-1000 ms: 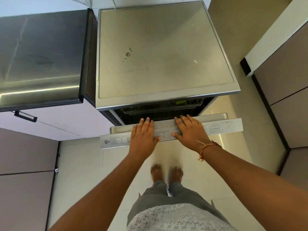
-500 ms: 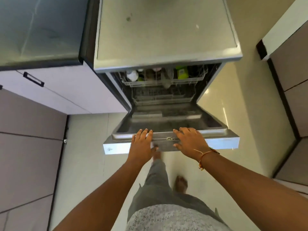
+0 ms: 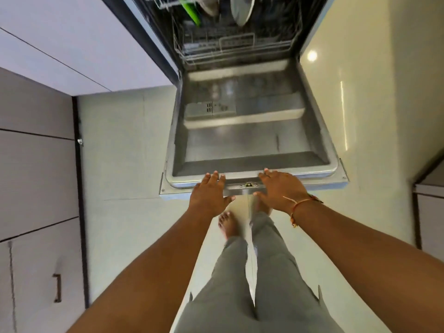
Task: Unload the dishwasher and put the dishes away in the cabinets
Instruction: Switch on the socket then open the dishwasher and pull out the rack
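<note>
The dishwasher door (image 3: pixel 252 140) hangs open and almost level in front of me, its steel inner side facing up. My left hand (image 3: pixel 209 193) and my right hand (image 3: pixel 281 188) both lie on the door's near rim, fingers stretched over the edge and thumbs at its front. Behind the door the lower wire rack (image 3: pixel 235 46) shows. Above it stand a pale round plate (image 3: pixel 241 10), a beige dish (image 3: pixel 210 8) and a green item (image 3: pixel 191 10), all cut off by the frame's top.
Grey cabinet fronts (image 3: pixel 36 176) run along the left, one with a dark handle (image 3: pixel 57 288). Another cabinet (image 3: pixel 430 212) stands at the right edge. My legs and bare feet are on the glossy tiled floor (image 3: pixel 125 152) just behind the door's edge.
The door has swung down from barely ajar to nearly level with both hands on its rim. The view has tipped down, and I have stepped back.
</note>
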Demonstrator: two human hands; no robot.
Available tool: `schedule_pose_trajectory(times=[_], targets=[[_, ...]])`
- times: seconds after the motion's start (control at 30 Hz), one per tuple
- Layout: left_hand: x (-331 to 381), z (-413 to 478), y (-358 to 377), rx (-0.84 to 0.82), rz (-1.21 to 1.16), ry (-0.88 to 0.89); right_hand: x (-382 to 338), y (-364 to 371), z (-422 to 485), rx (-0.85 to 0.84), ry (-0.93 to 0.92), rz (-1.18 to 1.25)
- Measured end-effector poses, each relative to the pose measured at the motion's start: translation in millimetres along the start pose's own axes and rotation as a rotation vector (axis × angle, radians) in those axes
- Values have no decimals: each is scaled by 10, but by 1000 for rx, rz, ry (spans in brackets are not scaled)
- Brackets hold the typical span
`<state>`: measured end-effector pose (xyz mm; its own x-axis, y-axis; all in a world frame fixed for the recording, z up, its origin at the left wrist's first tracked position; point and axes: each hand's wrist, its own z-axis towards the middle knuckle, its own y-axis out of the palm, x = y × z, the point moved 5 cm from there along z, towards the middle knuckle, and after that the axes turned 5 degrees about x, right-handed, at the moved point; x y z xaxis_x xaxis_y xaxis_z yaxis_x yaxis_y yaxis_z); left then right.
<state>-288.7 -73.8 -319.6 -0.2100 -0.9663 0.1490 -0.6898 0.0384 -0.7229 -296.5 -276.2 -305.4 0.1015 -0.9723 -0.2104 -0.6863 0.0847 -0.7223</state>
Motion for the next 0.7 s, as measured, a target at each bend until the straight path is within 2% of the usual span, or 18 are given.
schedule_pose_trajectory(times=[0.2,0.47,0.7], targets=[[-136,304,998,-142,0,9,20,912,344,-156,29,-7],[-290,773,1817,-301,23,15,231,1952,873,-271,49,22],[-408,957,2180,-301,44,24,316,2391,1257,-384,110,65]])
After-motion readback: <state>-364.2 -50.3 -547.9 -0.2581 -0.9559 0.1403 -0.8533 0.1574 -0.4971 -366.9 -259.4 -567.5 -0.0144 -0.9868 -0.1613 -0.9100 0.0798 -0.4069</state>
